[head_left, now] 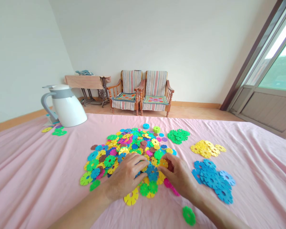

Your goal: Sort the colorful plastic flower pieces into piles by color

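Note:
A mixed heap of coloured plastic snowflake discs [127, 148] lies on the pink cloth [38, 178]. My left hand [126, 176] rests flat on the near edge of the heap, fingers stretched out toward a blue disc [152, 172]. My right hand [178, 176] lies beside it, fingers curled and pinching at a yellow disc [163, 163]. Sorted piles lie to the right: green discs [178, 136], yellow discs [207, 148] and blue discs [213, 179].
A white jug with a grey handle [65, 106] stands at the back left, with a few loose discs [54, 130] beside it. One green disc [189, 215] lies near my right forearm. Two wooden armchairs [140, 92] and a sewing table [90, 84] stand by the far wall.

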The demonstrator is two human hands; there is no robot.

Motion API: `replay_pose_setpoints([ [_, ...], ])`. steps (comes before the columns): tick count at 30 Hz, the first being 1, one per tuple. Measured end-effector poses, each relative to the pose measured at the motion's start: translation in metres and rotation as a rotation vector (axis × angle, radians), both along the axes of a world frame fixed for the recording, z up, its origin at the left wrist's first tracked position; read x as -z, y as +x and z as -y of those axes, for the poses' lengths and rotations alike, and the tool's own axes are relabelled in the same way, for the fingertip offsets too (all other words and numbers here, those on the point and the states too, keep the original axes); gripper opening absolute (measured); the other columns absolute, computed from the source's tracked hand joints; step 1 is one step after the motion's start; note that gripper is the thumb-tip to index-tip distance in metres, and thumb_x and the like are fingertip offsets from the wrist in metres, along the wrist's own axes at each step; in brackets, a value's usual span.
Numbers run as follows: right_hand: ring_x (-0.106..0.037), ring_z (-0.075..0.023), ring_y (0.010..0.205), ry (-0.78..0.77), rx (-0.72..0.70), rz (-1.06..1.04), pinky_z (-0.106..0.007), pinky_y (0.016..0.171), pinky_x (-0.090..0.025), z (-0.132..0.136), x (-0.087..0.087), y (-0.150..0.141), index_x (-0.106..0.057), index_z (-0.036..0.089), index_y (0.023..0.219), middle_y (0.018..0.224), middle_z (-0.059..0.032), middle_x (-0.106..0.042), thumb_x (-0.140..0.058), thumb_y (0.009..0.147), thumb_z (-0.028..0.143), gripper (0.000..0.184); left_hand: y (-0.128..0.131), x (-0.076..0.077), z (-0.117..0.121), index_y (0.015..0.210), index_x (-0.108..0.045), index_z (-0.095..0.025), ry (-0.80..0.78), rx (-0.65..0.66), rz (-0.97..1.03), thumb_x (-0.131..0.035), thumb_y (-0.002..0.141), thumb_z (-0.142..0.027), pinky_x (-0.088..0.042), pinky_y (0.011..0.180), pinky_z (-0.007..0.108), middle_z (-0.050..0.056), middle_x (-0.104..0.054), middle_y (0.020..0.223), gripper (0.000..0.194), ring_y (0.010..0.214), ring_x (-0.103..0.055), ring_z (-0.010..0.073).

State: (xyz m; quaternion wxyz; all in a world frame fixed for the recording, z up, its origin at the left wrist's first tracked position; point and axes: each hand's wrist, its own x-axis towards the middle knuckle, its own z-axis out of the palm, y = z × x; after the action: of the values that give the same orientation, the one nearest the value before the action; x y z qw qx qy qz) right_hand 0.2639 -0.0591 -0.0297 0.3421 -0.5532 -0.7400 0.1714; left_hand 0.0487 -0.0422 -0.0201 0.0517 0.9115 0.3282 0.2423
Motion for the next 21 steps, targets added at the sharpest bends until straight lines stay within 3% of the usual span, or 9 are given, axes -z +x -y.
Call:
replay_pose_setpoints([
  [4,-0.043,-0.0113,0.054,0.071,0.004,0.057,-0.023,0.05,-0.03,-0.001,0.005,0.0,-0.044,0.021,0.063,0.059,0.0041,-0.048,-0.058,0.081,0.026,0.023,0.0,0.0,0.0,0.109,-0.063,-0.024,0.011,0.003,0.006,-0.063,0.086,-0.024,-0.048,0.091,0.04,0.005,-0.064,0.107,0.023,0.102,-0.057,0.0216],
  [7,-0.047,-0.0127,0.058,0.096,-0.026,0.073,-0.024,0.053,-0.034,0.002,0.003,-0.001,-0.055,0.02,0.078,0.065,0.0028,-0.053,-0.058,0.081,0.022,0.004,0.0,-0.001,0.0,0.107,-0.063,-0.023,0.004,0.0,0.0,-0.063,0.086,-0.024,-0.047,0.09,0.039,0.004,-0.064,0.105,0.021,0.101,-0.057,0.0212],
  [11,-0.051,-0.0139,0.059,0.1,-0.001,0.053,-0.024,0.055,-0.038,-0.001,-0.011,0.012,-0.06,0.021,0.09,0.068,0.0013,-0.056,-0.054,0.082,0.022,0.011,0.0,-0.001,0.0,0.108,-0.063,-0.023,-0.003,0.009,-0.008,-0.061,0.087,-0.023,-0.047,0.091,0.039,0.004,-0.064,0.105,0.021,0.101,-0.057,0.021],
  [15,-0.054,-0.0164,0.058,0.14,0.268,0.04,-0.027,0.056,-0.041,-0.021,-0.014,0.06,-0.062,0.02,0.088,0.066,-0.0011,-0.06,-0.049,0.084,0.035,0.02,-0.001,0.001,-0.001,0.108,-0.063,-0.023,-0.011,0.019,0.002,-0.06,0.088,-0.024,-0.046,0.092,0.04,0.005,-0.064,0.107,0.02,0.1,-0.057,0.0211],
  [21,-0.062,-0.0209,0.067,0.123,0.624,0.081,-0.031,0.061,-0.045,-0.052,0.015,0.153,-0.063,0.018,0.089,0.076,-0.008,-0.067,-0.047,0.081,0.036,0.025,-0.002,0.003,-0.003,0.108,-0.065,-0.022,-0.006,0.01,0.026,-0.059,0.089,-0.025,-0.047,0.092,0.04,0.006,-0.065,0.106,0.02,0.102,-0.058,0.0214],
])
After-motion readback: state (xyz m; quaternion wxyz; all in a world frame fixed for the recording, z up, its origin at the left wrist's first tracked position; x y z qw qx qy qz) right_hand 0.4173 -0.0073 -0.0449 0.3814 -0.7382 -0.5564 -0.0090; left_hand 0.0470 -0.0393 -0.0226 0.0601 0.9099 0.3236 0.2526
